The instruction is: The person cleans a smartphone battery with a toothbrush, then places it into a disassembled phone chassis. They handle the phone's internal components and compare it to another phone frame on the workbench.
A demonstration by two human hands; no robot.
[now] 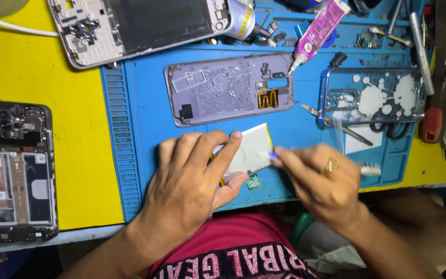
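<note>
The blue work mat [145, 103] covers the middle of a yellow bench [37, 67], and on it, at twelve o'clock from the hands, lies a grey phone back cover [228, 89] with its inner face up. At nine o'clock, off the mat, sits an opened phone chassis [14, 173]; a second chassis [130, 26] lies at eleven o'clock, and a clear splatter-print case [372, 95] at two o'clock. The left hand [192, 181] is clenched around the near end of a flat silver battery [249, 150], gripping it tilted just above the mat's front edge. The right hand [321, 181], at three o'clock of the battery, pinches a small toothbrush [370, 169] whose blue tip touches the battery's edge. The step looks like brushing or scraping residue off the battery; the next move seems to call for a firm hold and light strokes along that edge. A glue tube [318, 28] lies at one o'clock.
</note>
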